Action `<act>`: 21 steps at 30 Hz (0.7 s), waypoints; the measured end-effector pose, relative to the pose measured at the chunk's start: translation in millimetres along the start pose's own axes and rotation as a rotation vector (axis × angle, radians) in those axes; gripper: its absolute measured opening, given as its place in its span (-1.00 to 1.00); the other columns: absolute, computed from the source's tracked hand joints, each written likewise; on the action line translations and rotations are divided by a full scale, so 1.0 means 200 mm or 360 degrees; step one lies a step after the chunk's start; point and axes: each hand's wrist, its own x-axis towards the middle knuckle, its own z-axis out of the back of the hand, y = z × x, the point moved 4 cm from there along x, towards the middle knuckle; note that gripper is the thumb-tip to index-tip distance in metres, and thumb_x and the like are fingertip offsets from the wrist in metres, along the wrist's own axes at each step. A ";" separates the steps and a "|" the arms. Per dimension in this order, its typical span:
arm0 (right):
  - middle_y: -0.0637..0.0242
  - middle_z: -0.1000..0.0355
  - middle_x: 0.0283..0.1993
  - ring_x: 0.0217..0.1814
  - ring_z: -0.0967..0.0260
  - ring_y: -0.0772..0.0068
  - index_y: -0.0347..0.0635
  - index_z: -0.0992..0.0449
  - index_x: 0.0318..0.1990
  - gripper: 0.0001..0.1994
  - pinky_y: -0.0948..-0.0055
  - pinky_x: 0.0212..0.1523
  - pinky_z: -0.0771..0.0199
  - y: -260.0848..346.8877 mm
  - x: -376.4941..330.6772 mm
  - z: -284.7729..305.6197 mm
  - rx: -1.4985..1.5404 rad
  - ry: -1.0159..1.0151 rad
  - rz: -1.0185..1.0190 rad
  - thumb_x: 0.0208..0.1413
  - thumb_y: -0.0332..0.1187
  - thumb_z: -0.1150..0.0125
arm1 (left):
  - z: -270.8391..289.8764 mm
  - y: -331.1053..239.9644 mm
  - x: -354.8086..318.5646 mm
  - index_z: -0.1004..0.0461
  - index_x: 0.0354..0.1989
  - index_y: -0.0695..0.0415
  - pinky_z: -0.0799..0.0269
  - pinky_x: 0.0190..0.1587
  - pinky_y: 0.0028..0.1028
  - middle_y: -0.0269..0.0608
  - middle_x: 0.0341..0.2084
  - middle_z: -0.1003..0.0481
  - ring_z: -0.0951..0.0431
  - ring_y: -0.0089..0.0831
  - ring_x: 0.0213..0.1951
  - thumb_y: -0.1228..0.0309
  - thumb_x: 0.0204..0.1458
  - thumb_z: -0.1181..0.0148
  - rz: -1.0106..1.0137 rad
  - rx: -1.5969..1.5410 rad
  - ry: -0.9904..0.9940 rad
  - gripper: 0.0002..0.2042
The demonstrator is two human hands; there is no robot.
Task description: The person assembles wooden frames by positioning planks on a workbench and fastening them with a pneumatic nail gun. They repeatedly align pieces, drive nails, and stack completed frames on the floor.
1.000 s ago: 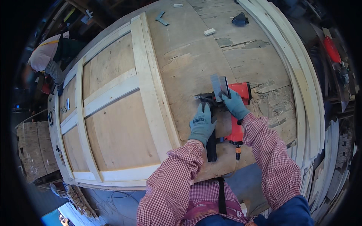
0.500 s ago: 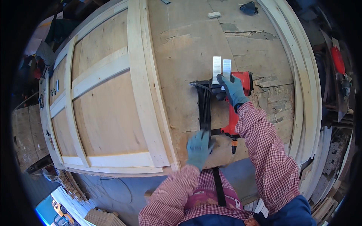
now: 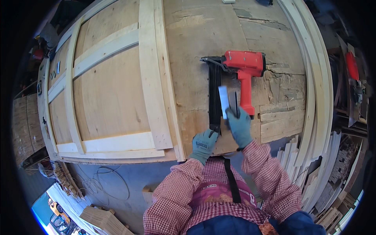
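A red pneumatic nail gun (image 3: pixel 246 62) lies on its side on the worn plywood top. Its long black magazine (image 3: pixel 214 96) points toward me. My left hand (image 3: pixel 204 145), in a pale blue glove, has its fingers closed on the near end of that magazine. In a matching glove, my right hand (image 3: pixel 239 125) pinches strips of nails (image 3: pixel 224 98), which stick up from the fingers. One strip shows its bright flat side; the other is seen nearly edge-on. The right hand is between the magazine and the gun's red handle.
A plywood panel with pale battens (image 3: pixel 113 98) lies along the left. Long boards (image 3: pixel 313 78) run down the right edge of the worn plywood (image 3: pixel 196 31), which is cracked and splintered beside the gun. A loose cable (image 3: pixel 113 184) lies on the floor below.
My right hand has come nearer to me with the nail strips, from over the gun to beside the magazine's near end. My left hand has closed on that end.
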 end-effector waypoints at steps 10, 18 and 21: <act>0.35 -0.48 -0.43 -0.54 -0.41 0.60 -0.23 -0.51 -0.18 -0.81 0.49 -0.51 -0.41 -0.18 -0.09 -0.03 -0.0014 -0.0198 0.0056 0.10 -0.34 -0.22 | 0.02 -0.04 0.02 -0.48 -0.34 -0.06 -0.39 -0.44 -0.30 -0.31 -0.47 -0.40 -0.50 -0.27 -0.43 0.39 -0.13 -0.22 0.0097 -0.0012 -0.0024 -0.86; 0.40 -0.48 -0.44 -0.56 -0.41 0.65 -0.24 -0.51 -0.14 -0.81 0.57 -0.61 -0.39 -0.27 -0.06 -0.06 0.0358 -0.0129 -0.0122 0.11 -0.41 -0.21 | -0.01 -0.04 0.01 -0.47 -0.36 -0.06 -0.38 -0.46 -0.27 -0.30 -0.48 -0.39 -0.50 -0.25 -0.46 0.38 -0.16 -0.24 0.0166 -0.0060 0.0033 -0.84; 0.33 -0.52 -0.33 -0.49 -0.46 0.52 -0.23 -0.51 -0.12 -0.80 0.51 -0.53 -0.45 -0.23 0.00 -0.04 -0.0131 -0.0027 -0.0014 0.13 -0.39 -0.17 | -0.04 -0.03 0.00 -0.47 -0.38 -0.06 -0.38 -0.47 -0.26 -0.29 -0.49 -0.39 -0.50 -0.23 -0.49 0.37 -0.17 -0.26 0.0192 -0.0066 0.0025 -0.85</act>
